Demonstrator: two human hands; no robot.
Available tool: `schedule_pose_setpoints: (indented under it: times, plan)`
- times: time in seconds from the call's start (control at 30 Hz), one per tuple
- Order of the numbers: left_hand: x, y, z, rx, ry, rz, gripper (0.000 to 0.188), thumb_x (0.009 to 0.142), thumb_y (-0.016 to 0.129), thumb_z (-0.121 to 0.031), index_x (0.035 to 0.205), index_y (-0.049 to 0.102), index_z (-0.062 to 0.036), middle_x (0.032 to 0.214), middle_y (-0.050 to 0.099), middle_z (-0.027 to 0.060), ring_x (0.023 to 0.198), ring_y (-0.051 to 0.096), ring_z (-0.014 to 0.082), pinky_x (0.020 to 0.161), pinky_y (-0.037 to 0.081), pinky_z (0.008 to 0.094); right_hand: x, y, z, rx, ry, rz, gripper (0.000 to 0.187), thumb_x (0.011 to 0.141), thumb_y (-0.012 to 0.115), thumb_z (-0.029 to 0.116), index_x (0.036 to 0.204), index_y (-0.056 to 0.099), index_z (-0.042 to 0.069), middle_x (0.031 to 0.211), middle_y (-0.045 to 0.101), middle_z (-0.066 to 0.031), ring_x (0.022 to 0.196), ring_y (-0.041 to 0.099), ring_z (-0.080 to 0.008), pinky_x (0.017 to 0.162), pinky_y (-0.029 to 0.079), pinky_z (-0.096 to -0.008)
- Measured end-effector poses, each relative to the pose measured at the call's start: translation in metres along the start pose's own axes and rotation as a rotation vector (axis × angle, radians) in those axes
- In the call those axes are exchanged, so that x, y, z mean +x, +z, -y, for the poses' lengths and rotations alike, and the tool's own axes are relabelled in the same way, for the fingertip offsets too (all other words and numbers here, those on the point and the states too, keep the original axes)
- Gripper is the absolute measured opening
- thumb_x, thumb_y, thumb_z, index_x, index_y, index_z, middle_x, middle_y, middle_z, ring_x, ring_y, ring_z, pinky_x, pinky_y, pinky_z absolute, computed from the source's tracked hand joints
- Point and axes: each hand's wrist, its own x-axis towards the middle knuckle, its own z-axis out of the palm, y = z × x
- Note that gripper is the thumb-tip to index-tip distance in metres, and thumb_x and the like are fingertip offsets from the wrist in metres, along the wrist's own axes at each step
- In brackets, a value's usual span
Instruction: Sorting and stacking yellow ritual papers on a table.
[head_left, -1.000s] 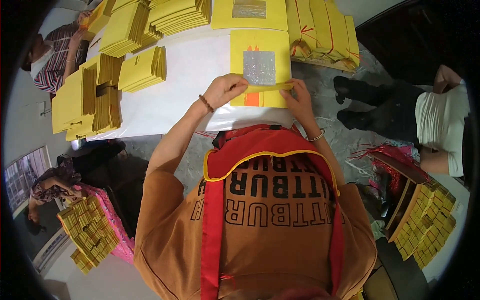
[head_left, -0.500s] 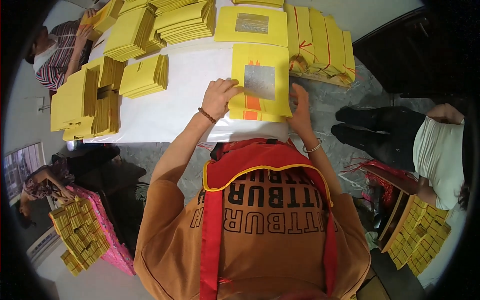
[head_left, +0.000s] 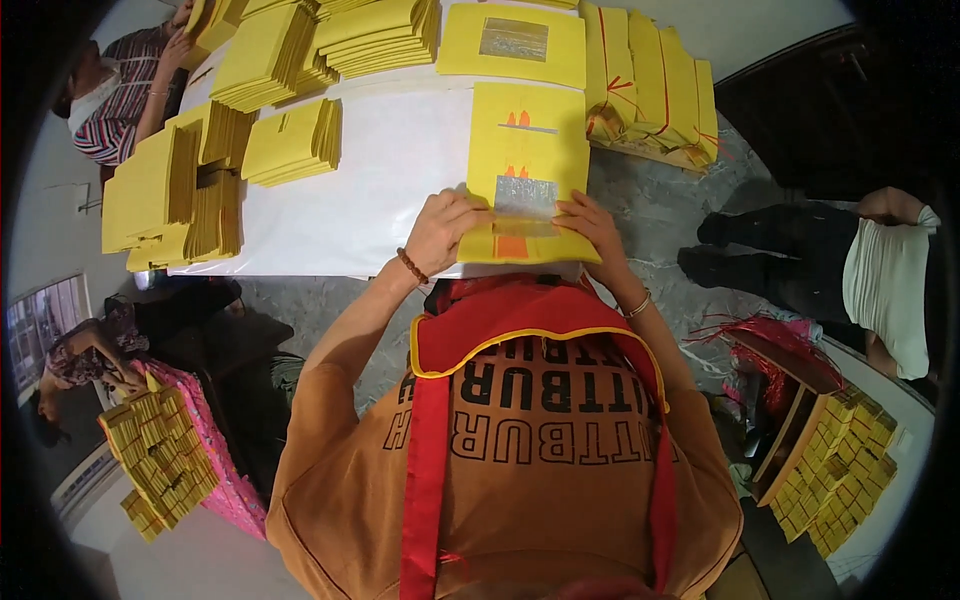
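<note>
A yellow paper sheet (head_left: 505, 222) with a silver foil patch and orange print lies at the table's near edge. Its near part is bent up in a curl across its width. My left hand (head_left: 446, 228) pinches its left edge, thumb and fingers together. At the opposite edge my right hand (head_left: 592, 230) grips the paper, fingers bent over it. Beyond the curl, another yellow sheet (head_left: 490, 108) shows orange tips and a thin strip of silver. How many sheets lie under my hands is hidden.
Folded yellow stacks (head_left: 290, 145) stand left on the white-covered table (head_left: 380, 180). Another foil-patched sheet (head_left: 460, 40) lies beyond, with tied yellow bundles (head_left: 650, 85) at right. A striped-sleeved person (head_left: 135, 75) handles yellow paper at far left. Someone in white (head_left: 885, 290) is at right.
The sheet has come toward me and its near part has curled up. Both hands have moved nearer, and my right hand has closed on the right edge. A second set of orange tips now shows.
</note>
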Motion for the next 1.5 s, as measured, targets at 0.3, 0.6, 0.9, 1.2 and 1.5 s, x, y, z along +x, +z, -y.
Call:
schedule_pose_setpoints:
  times: [0.3, 0.6, 0.9, 1.2, 1.5]
  plan:
    - [0.024, 0.029, 0.025, -0.428, -0.722, 0.022, 0.028, 0.081, 0.055, -0.031, 0.090, 0.059, -0.0040, 0.067, 0.059, 0.0148, 0.060, 0.056, 0.0301, 0.057, 0.043, 0.0374, 0.020, 0.014, 0.020, 0.389, 0.385, -0.246, 0.038, 0.078, 0.058, 0.007, 0.114, 0.051, 0.005, 0.114, 0.056, -0.0116, 0.099, 0.056, -0.0261, 0.082, 0.043, -0.0328]
    - [0.044, 0.029, 0.027, -0.328, -0.892, 0.108, 0.028, 0.080, 0.054, -0.030, 0.090, 0.059, -0.0039, 0.067, 0.060, 0.0160, 0.062, 0.058, 0.0322, 0.056, 0.044, 0.0399, 0.032, 0.012, 0.018, 0.497, 0.632, -0.363, 0.046, 0.079, 0.059, 0.013, 0.123, 0.047, 0.006, 0.111, 0.057, -0.0121, 0.096, 0.056, -0.0189, 0.080, 0.043, -0.0277]
    - [0.047, 0.027, 0.011, -0.024, -0.805, 0.025, 0.031, 0.081, 0.054, -0.030, 0.095, 0.053, -0.0013, 0.061, 0.057, 0.0150, 0.057, 0.057, 0.0326, 0.050, 0.042, 0.0427, 0.034, 0.024, 0.008, 0.390, 0.717, -0.375, 0.040, 0.078, 0.060, 0.015, 0.116, 0.054, 0.005, 0.106, 0.060, -0.0160, 0.088, 0.060, -0.0227, 0.076, 0.045, -0.0302]
    - [0.073, 0.016, -0.009, 0.268, -0.315, -0.138, 0.039, 0.077, 0.059, -0.027, 0.111, 0.052, -0.0082, 0.116, 0.048, 0.0148, 0.108, 0.043, 0.0307, 0.082, 0.036, 0.0441, 0.039, 0.015, 0.008, 0.278, 0.743, -0.370, 0.039, 0.076, 0.060, 0.016, 0.115, 0.056, 0.007, 0.102, 0.060, -0.0183, 0.089, 0.060, -0.0289, 0.076, 0.046, -0.0341]
    - [0.074, 0.058, 0.000, 0.290, -0.020, 0.206, 0.057, 0.078, 0.057, -0.041, 0.127, 0.043, -0.0152, 0.135, 0.032, 0.0166, 0.122, 0.028, 0.0364, 0.098, 0.023, 0.0508, 0.036, 0.037, 0.010, 0.196, 0.615, -0.436, 0.041, 0.073, 0.062, 0.016, 0.113, 0.056, 0.008, 0.107, 0.057, -0.0149, 0.094, 0.055, -0.0300, 0.082, 0.043, -0.0393]
